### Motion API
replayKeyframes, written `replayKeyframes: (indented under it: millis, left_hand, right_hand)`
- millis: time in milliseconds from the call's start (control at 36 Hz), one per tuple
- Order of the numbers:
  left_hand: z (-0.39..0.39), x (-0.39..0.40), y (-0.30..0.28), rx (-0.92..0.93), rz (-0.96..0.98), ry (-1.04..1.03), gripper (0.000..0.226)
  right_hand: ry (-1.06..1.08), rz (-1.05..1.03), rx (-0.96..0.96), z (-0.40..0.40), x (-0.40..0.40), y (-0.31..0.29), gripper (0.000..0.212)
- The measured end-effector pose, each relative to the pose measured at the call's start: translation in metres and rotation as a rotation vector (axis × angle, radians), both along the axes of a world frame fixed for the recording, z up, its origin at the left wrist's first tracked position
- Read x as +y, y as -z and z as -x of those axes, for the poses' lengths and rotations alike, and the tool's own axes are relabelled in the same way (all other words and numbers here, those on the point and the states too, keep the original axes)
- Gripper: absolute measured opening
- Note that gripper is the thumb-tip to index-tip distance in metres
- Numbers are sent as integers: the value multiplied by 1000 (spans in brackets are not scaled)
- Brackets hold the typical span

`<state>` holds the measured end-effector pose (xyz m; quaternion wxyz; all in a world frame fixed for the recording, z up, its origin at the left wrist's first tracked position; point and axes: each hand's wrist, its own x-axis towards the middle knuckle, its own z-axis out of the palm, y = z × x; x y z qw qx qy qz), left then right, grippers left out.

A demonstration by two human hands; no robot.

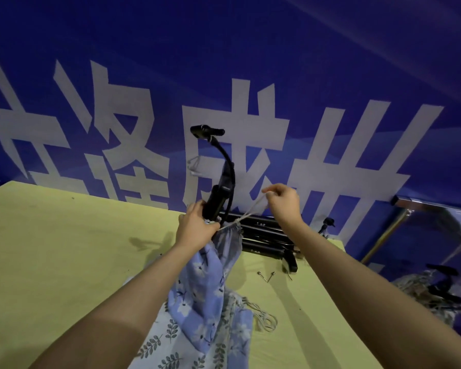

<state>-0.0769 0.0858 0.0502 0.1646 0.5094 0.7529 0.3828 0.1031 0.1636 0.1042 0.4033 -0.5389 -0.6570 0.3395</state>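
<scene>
A light blue flowered drawstring bag [218, 265] hangs lifted above a yellow-green table [64, 249]. My left hand [196, 226] grips the bag's gathered mouth. My right hand [281, 202] pinches the pale drawstring cord [248, 213], which is stretched up and to the right from the mouth. More blue flowered and leaf-printed fabric bags [197, 334] lie in a heap on the table under my forearms, with loose cord loops [264, 318] beside them.
A black gooseneck holder [224, 166] stands just behind my left hand. Black tripod legs [266, 241] lie along the table's far edge, with small metal pins [266, 275] near them. A blue banner with white characters [250, 89] backs the table. A metal rack [423, 222] stands right.
</scene>
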Motion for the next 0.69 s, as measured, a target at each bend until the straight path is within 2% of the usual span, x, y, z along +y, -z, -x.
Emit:
replayKeyframes:
  millis: [111,222,361,472,583,694]
  left_hand:
    - [3,-5,7,35,56,4,41]
    - [3,-14,19,108,160,44,41]
    - [2,-22,24,35,130,77,43]
    - [5,-26,18,-128,-34,149,57]
    - [-6,-29,1,-208,-127,273,50]
    - [-26,-25,-16,-290,-157,275,31]
  right_hand:
    - [-16,53,219,10,2,-19,20]
    - [-60,31,312,22,-5,-31,24]
    - [-109,-4,296,34,-13,-32,36]
    - [-163,55,351,38,-18,-39,44]
    - [-216,2,272,40,-22,-46,48]
    - [-234,-9,236,39,-22,-47,47]
